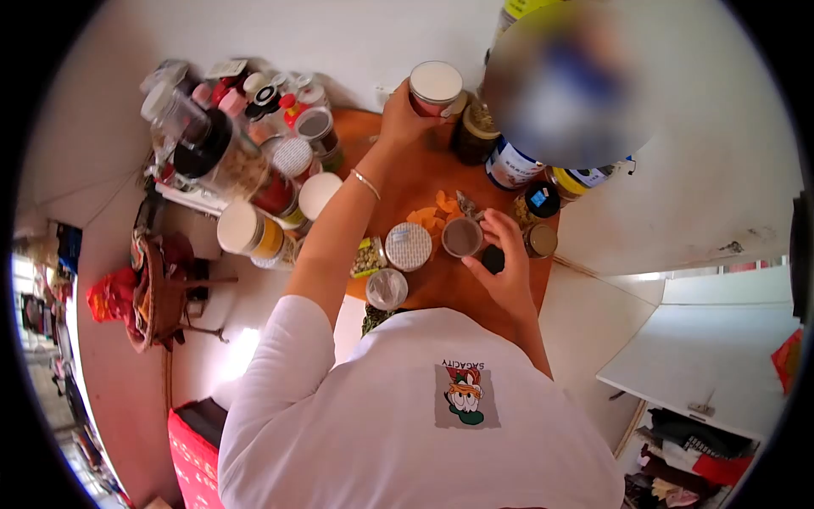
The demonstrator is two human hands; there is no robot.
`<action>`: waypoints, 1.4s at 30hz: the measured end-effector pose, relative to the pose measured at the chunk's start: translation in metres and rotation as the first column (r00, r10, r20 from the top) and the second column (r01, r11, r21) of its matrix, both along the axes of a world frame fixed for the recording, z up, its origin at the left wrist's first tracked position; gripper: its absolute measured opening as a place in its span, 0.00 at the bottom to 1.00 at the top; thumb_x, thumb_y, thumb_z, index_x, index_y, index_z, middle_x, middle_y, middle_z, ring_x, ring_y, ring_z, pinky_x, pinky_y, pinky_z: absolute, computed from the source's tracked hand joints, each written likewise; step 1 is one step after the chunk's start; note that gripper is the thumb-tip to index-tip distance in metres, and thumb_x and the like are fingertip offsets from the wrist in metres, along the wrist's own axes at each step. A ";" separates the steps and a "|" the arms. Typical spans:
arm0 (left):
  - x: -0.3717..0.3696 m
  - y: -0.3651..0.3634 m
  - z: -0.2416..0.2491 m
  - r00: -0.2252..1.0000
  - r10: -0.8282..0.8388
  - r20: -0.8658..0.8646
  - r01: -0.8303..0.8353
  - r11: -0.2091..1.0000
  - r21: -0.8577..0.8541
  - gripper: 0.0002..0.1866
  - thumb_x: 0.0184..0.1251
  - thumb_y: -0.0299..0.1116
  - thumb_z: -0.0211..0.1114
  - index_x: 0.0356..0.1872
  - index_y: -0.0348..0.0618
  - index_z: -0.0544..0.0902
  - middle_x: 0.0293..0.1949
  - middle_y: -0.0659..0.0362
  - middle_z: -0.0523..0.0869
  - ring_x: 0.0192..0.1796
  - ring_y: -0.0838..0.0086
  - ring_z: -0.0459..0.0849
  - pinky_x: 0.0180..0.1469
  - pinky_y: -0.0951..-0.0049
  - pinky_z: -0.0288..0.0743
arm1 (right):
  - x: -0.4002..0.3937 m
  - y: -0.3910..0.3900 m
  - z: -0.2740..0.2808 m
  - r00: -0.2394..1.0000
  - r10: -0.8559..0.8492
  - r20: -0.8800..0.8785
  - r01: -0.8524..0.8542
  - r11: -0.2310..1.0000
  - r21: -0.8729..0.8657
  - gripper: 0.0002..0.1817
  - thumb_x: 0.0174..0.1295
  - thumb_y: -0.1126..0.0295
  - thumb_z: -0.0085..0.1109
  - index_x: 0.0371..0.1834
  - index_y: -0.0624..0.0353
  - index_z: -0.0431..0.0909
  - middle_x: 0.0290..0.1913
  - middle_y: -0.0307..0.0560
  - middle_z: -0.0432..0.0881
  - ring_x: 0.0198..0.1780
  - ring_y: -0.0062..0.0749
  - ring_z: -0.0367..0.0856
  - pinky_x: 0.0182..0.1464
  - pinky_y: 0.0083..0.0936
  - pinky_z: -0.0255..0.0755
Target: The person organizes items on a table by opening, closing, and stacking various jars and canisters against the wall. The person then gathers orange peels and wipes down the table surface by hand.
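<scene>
At the back of the orange-brown table (398, 178), my left hand (405, 117) is wrapped round a jar with a white lid (436, 82). My right hand (507, 259) is nearer my body, thumb and fingers apart in a curve beside a round container with a brownish-grey top (462, 237); contact with it is unclear. Left of that container are a jar with a patterned lid (409, 246) and a clear-topped jar (387, 289). Orange peel-like pieces (431, 217) lie behind them. A dark round lid (493, 260) shows within the curve of my right hand.
Many jars and bottles crowd the left side, including a white-lidded jar (240, 227) near my left forearm. A dark jar (476, 136), a blue-and-white tub (511, 166) and a black-lidded jar (543, 198) stand at the right back. Walls border the table.
</scene>
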State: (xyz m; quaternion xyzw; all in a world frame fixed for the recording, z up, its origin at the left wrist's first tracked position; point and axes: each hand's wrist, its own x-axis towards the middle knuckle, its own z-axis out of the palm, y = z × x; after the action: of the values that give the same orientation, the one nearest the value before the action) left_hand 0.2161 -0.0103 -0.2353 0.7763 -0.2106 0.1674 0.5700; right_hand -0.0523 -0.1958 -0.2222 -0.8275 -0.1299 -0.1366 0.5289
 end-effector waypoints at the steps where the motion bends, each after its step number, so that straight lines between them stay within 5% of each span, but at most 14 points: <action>1: 0.015 -0.006 -0.006 1.000 -0.022 0.004 0.022 1.000 0.003 0.42 0.34 0.34 0.85 0.57 0.36 0.75 0.51 0.50 0.85 0.55 0.59 0.83 0.56 0.63 0.78 | -0.002 -0.002 -0.001 1.000 -0.022 0.004 0.022 1.000 0.003 0.41 0.54 0.69 0.75 0.71 0.58 0.65 0.69 0.53 0.65 0.66 0.44 0.73 0.61 0.35 0.73; 5: 0.061 -0.017 -0.038 0.984 -0.160 -0.083 0.157 0.987 -0.041 0.45 0.35 0.32 0.85 0.60 0.37 0.72 0.56 0.49 0.82 0.58 0.60 0.81 0.59 0.63 0.76 | -0.008 -0.011 -0.008 0.990 -0.118 -0.074 0.119 0.993 0.017 0.35 0.56 0.69 0.72 0.67 0.60 0.68 0.67 0.53 0.67 0.65 0.43 0.73 0.60 0.33 0.74; 7: 0.070 -0.021 -0.047 0.987 -0.070 -0.147 0.080 0.995 0.063 0.46 0.37 0.32 0.84 0.62 0.36 0.70 0.57 0.49 0.81 0.60 0.60 0.80 0.60 0.63 0.76 | -0.007 -0.012 -0.011 0.984 -0.144 -0.110 0.150 0.988 0.049 0.33 0.57 0.69 0.71 0.66 0.60 0.69 0.67 0.53 0.68 0.65 0.43 0.73 0.60 0.33 0.74; 12: 0.079 -0.032 -0.063 0.997 -0.078 -0.004 0.078 0.994 0.082 0.48 0.39 0.31 0.84 0.64 0.36 0.65 0.56 0.48 0.81 0.57 0.60 0.81 0.57 0.64 0.77 | 0.000 -0.007 -0.014 0.981 -0.115 -0.157 0.119 0.993 0.017 0.29 0.57 0.70 0.70 0.63 0.60 0.72 0.65 0.53 0.70 0.61 0.41 0.76 0.58 0.33 0.74; 14: 0.079 -0.038 -0.069 0.984 -0.091 -0.153 0.090 0.996 -0.013 0.47 0.41 0.31 0.84 0.64 0.36 0.64 0.55 0.47 0.80 0.55 0.61 0.81 0.55 0.65 0.77 | 0.004 -0.006 -0.019 0.984 -0.136 -0.119 0.134 0.991 -0.025 0.29 0.57 0.70 0.70 0.63 0.60 0.72 0.64 0.52 0.71 0.59 0.41 0.76 0.58 0.33 0.74; 16: 0.070 -0.041 -0.068 0.987 -0.122 -0.106 0.117 0.992 -0.053 0.46 0.42 0.31 0.83 0.63 0.36 0.64 0.55 0.47 0.79 0.54 0.62 0.81 0.54 0.65 0.78 | 0.007 -0.013 -0.021 0.984 -0.160 -0.075 0.154 0.985 -0.071 0.28 0.58 0.71 0.70 0.62 0.60 0.73 0.63 0.52 0.72 0.58 0.41 0.77 0.57 0.33 0.74; 19: 0.075 -0.040 -0.075 0.988 -0.154 -0.030 0.149 0.979 -0.138 0.43 0.44 0.31 0.84 0.60 0.34 0.66 0.53 0.47 0.79 0.52 0.64 0.81 0.51 0.65 0.78 | 0.008 -0.034 -0.021 0.962 -0.269 -0.044 0.270 0.963 0.018 0.25 0.59 0.72 0.69 0.60 0.60 0.74 0.61 0.51 0.74 0.55 0.38 0.79 0.55 0.30 0.75; 23: 0.073 -0.038 -0.070 0.996 -0.049 -0.068 0.051 0.999 0.020 0.41 0.42 0.35 0.86 0.54 0.30 0.69 0.50 0.48 0.79 0.49 0.64 0.81 0.51 0.66 0.78 | 0.000 -0.074 -0.024 0.835 -0.550 -0.017 0.547 0.828 0.120 0.21 0.61 0.75 0.65 0.58 0.60 0.76 0.57 0.47 0.78 0.52 0.32 0.81 0.53 0.26 0.76; 28: 0.080 -0.036 -0.087 0.943 -0.331 -0.044 0.317 0.929 -0.190 0.51 0.41 0.36 0.86 0.63 0.26 0.62 0.59 0.42 0.75 0.60 0.56 0.77 0.60 0.64 0.74 | -0.007 -0.095 -0.026 0.755 -0.651 -0.073 0.649 0.729 0.216 0.16 0.65 0.73 0.62 0.56 0.60 0.78 0.55 0.43 0.79 0.52 0.29 0.81 0.53 0.26 0.76; 31: 0.041 -0.038 -0.084 0.964 0.228 0.137 -0.258 0.926 0.277 0.61 0.45 0.44 0.83 0.69 0.17 0.50 0.65 0.32 0.68 0.71 0.47 0.66 0.69 0.57 0.63 | -0.005 -0.090 -0.035 0.768 -0.628 -0.123 0.640 0.744 0.193 0.16 0.66 0.73 0.62 0.57 0.59 0.78 0.55 0.42 0.79 0.51 0.29 0.81 0.54 0.26 0.76; 33: -0.006 -0.031 -0.046 0.983 0.139 -0.121 -0.109 0.968 0.226 0.52 0.54 0.46 0.77 0.71 0.27 0.57 0.70 0.36 0.65 0.73 0.52 0.63 0.73 0.59 0.58 | 0.006 -0.084 -0.044 0.809 -0.576 -0.115 0.587 0.785 0.199 0.16 0.66 0.73 0.62 0.57 0.59 0.78 0.55 0.41 0.79 0.51 0.29 0.82 0.54 0.26 0.77; 36: -0.080 -0.022 -0.006 0.992 0.029 -0.126 -0.039 0.996 -0.079 0.23 0.62 0.26 0.68 0.59 0.34 0.78 0.57 0.49 0.82 0.57 0.65 0.82 0.57 0.70 0.75 | 0.034 -0.065 -0.040 0.908 -0.412 -0.074 0.417 0.877 0.239 0.17 0.65 0.72 0.63 0.56 0.60 0.78 0.54 0.43 0.80 0.52 0.29 0.82 0.54 0.25 0.78; 40: -0.157 0.014 -0.003 0.991 -0.008 -0.137 -0.028 0.965 -0.259 0.18 0.61 0.14 0.63 0.53 0.35 0.82 0.57 0.51 0.84 0.52 0.75 0.84 0.52 0.76 0.78 | 0.101 0.015 -0.002 0.995 -0.046 -0.091 0.046 0.999 -0.002 0.18 0.63 0.71 0.66 0.56 0.61 0.78 0.54 0.46 0.80 0.52 0.30 0.82 0.53 0.23 0.78; 42: -0.186 0.033 -0.007 0.952 -0.063 -0.300 -0.045 0.939 -0.341 0.19 0.60 0.13 0.63 0.54 0.35 0.82 0.57 0.53 0.84 0.52 0.75 0.85 0.52 0.76 0.79 | 0.145 0.063 0.002 0.987 0.159 -0.027 -0.161 0.980 -0.116 0.25 0.61 0.70 0.67 0.61 0.58 0.75 0.58 0.49 0.76 0.55 0.37 0.81 0.55 0.28 0.77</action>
State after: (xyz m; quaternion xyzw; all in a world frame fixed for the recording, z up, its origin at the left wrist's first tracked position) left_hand 0.0306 0.0223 -0.2423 0.6805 -0.0911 0.0765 0.7231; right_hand 0.0930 -0.1326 -0.2205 -0.8452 -0.1994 -0.0783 0.4896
